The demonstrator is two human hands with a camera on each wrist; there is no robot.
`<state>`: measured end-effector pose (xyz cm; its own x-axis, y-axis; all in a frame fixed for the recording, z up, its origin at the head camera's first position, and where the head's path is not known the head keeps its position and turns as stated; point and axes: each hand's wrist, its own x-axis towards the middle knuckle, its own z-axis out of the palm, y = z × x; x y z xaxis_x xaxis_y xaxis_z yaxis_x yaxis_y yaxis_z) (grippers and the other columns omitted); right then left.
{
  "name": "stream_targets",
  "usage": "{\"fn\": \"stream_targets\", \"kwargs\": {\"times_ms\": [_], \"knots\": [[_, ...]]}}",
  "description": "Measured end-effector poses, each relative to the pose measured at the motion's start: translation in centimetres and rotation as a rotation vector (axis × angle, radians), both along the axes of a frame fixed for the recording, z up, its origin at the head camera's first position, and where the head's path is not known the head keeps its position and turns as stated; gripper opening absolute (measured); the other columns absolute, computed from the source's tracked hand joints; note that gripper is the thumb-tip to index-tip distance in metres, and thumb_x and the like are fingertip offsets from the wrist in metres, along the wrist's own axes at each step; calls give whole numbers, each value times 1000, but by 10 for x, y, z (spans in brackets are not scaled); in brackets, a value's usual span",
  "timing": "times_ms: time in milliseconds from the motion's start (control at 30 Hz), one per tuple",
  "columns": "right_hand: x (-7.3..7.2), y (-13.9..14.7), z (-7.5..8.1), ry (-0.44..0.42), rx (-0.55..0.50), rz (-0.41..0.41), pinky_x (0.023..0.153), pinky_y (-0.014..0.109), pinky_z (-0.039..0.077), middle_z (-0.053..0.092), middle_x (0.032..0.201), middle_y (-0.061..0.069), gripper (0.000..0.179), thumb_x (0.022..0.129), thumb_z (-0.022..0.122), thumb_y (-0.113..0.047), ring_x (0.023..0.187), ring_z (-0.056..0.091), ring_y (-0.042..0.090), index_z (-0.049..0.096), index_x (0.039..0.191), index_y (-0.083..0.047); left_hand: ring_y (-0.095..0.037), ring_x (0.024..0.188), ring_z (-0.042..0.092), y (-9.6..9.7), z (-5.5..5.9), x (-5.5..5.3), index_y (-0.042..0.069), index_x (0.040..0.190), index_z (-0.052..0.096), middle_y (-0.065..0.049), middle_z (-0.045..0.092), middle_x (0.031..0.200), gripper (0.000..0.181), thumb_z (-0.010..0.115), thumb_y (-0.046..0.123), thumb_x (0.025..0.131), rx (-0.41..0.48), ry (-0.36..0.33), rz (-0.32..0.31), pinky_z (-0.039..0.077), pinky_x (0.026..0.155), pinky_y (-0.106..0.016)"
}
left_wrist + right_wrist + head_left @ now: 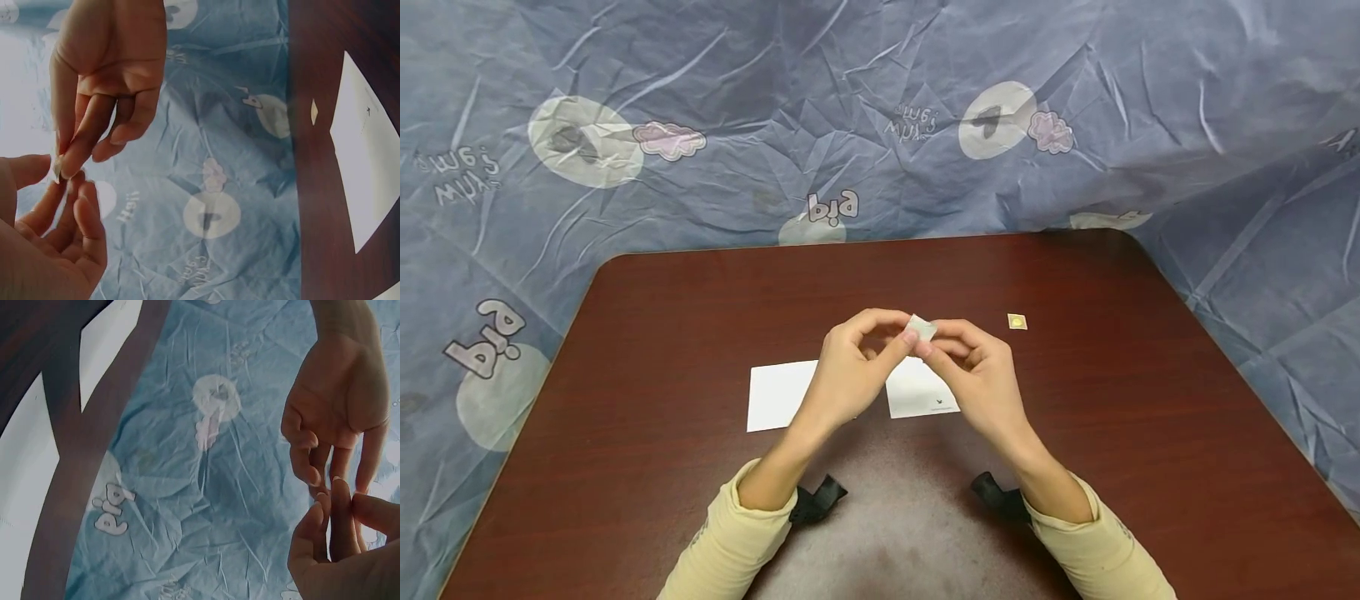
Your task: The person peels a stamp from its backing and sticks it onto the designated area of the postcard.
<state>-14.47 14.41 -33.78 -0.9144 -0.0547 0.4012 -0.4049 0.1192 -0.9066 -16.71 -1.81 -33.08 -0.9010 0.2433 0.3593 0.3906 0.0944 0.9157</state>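
Observation:
Raised over the middle of the table, my left hand [850,367] and right hand [985,375] meet at the fingertips. Between them they pinch a small whitish square piece [921,327], thumbs in front and fingers behind. The piece shows nearly edge-on in the left wrist view, as a thin pale sliver [57,169]; in the right wrist view fingers hide most of it. Below the hands lie a blank white card [778,396] on the left and another white card [917,392] with a small dark mark, partly covered by the hands.
A small square with a yellow round centre [1017,322] lies on the dark red-brown table [1112,400], right of the hands. Wrinkled blue cloth with printed figures [865,108] hangs behind the table and along its sides. Black straps [820,498] stick out at both cuffs.

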Motion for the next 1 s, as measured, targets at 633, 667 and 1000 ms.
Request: {"fn": "stream_targets", "kwargs": {"times_ms": [633, 667, 1000], "knots": [[6, 5, 4, 125, 100, -30, 69, 26, 52, 66, 79, 16, 13, 92, 57, 6, 73, 61, 16, 69, 96, 5, -13, 66, 56, 1, 0, -1, 5, 95, 68, -1, 64, 81, 9, 70, 4, 86, 27, 198, 5, 43, 55, -22], [6, 6, 5, 126, 91, -27, 70, 26, 52, 66, 79, 15, 13, 92, 57, 6, 73, 61, 16, 69, 96, 5, -13, 65, 56, 2, 0, -1, 5, 94, 71, -1, 64, 82, 8, 70, 4, 86, 11, 229, 13, 44, 55, -23], [7, 14, 8, 98, 98, 139, 74, 30, 52, 66, 84, 10, 17, 96, 50, 4, 78, 62, 18, 66, 99, 6, -16, 66, 55, -1, 0, 0, 6, 95, 75, 4, 66, 89, 10, 71, 6, 86, 12, 171, -33, 45, 56, -24]]}}
